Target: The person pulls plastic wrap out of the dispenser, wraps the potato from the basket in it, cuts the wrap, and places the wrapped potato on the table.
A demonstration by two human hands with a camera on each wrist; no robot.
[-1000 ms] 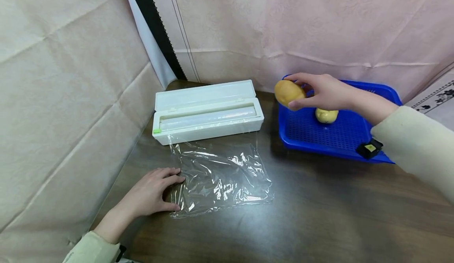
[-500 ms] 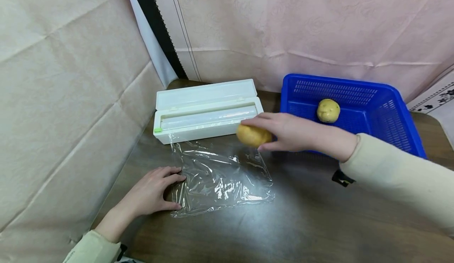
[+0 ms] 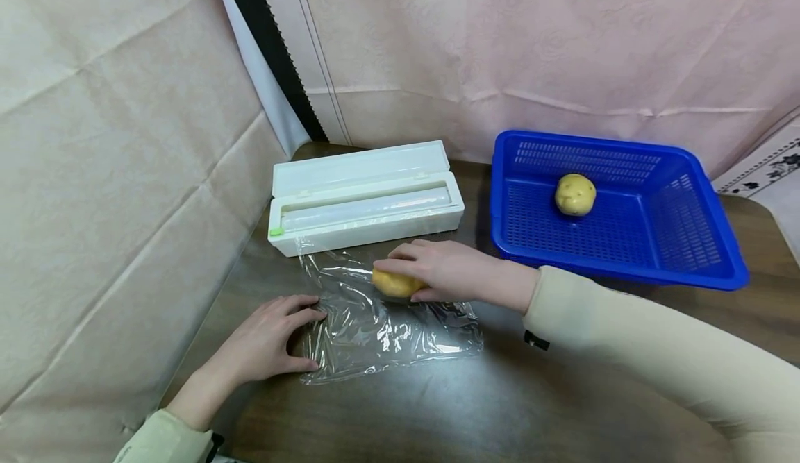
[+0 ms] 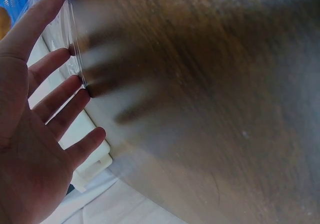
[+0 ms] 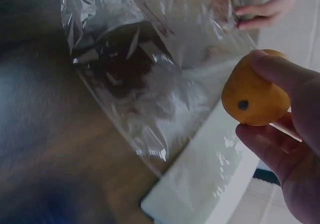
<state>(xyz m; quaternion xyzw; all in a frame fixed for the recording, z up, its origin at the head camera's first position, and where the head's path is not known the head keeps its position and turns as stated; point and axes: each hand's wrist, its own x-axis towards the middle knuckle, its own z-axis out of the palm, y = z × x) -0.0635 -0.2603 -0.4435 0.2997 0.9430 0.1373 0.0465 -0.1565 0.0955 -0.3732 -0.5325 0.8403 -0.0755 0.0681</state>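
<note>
My right hand [image 3: 453, 272] grips a yellow potato [image 3: 394, 284] above the far part of a clear sheet of cling film [image 3: 369, 348]. In the right wrist view, thumb and fingers pinch that potato [image 5: 255, 93], which has a dark spot on its skin. My left hand [image 3: 259, 338] rests at the left edge of the film, fingers spread and fingertips touching it. The left wrist view has the left hand [image 4: 35, 119] with its fingers mostly straight along the film's edge. Running from the sheet, the film reaches the front of a white dispenser box [image 3: 369, 234].
The dispenser's lid [image 3: 362, 168] stands open, with the film roll [image 3: 369, 209] inside. At the back right, a blue plastic basket [image 3: 625, 273] holds another potato [image 3: 575, 195]. Fabric [image 3: 531, 46] hangs behind the wooden table [image 3: 500, 407] and along its left side.
My right hand has carried the potato from over the blue basket, leftward and nearer to me, to above the film. The left hand has stayed at the film's edge.
</note>
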